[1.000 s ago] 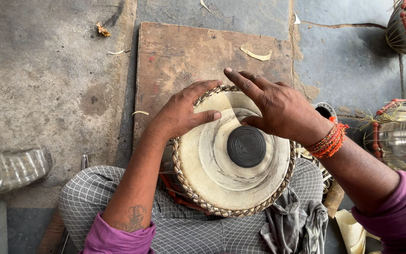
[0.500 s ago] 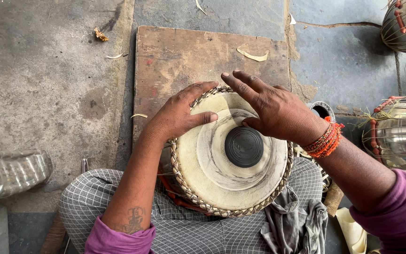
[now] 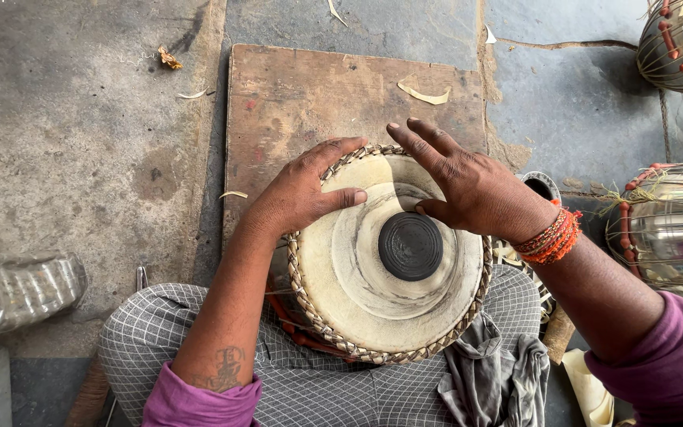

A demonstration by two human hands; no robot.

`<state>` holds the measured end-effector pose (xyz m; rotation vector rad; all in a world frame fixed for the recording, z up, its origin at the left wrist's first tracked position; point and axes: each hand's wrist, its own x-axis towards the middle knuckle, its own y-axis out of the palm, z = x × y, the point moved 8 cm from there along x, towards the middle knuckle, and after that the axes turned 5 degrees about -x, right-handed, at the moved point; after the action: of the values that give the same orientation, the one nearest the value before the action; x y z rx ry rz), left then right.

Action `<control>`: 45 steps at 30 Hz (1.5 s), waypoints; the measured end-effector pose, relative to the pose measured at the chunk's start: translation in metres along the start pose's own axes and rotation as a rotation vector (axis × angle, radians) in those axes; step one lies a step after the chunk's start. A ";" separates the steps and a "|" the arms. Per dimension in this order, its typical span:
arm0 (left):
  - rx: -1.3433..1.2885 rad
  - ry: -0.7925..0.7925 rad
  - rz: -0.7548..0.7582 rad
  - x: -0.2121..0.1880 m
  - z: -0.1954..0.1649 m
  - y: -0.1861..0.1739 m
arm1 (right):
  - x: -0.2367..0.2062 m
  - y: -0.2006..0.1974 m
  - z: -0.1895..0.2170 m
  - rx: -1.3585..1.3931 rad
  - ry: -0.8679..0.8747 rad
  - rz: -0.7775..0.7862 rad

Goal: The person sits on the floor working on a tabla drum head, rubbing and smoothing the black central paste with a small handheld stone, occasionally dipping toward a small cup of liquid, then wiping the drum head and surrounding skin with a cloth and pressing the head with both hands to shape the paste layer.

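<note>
A: State the position of the drum (image 3: 373,277).

B: It rests on the person's lap, tilted slightly, head facing up. Its far rim overlaps the near edge of a wooden board (image 3: 341,95) lying on the stone floor (image 3: 81,158). The lap likely serves as a cradle that keeps the round shell from rolling.

A: Left hand (image 3: 298,198)?

B: Draped over the far-left braided rim, fingers curled on the lacing, thumb flat on the pale skin. The grip is closed on the rim, apparently to steady the drum.

A: Right hand (image 3: 476,190)?

B: Open, fingers spread, holding nothing. The thumb touches the skin beside the black centre disc (image 3: 410,246).

A: Surroundings?

B: A grey cloth (image 3: 492,372) lies on the lap at the near-right rim. Metal drum shells (image 3: 666,229) stand on the floor, right.
</note>
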<state>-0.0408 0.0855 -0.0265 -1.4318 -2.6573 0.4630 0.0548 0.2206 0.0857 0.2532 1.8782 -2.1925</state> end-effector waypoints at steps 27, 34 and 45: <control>0.442 -0.068 -0.193 -0.029 -0.039 0.001 | -0.099 0.092 -0.032 0.873 0.404 -0.683; 0.510 -0.206 -0.166 -0.024 -0.039 0.003 | -0.100 0.098 -0.035 0.793 0.439 -0.688; 0.584 -0.313 -0.153 -0.016 -0.033 0.004 | -0.101 0.089 -0.032 0.654 0.483 -0.678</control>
<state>-0.0211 0.0817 0.0042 -1.0343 -2.4866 1.3989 0.1766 0.2462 0.0258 0.3096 1.5000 -3.4551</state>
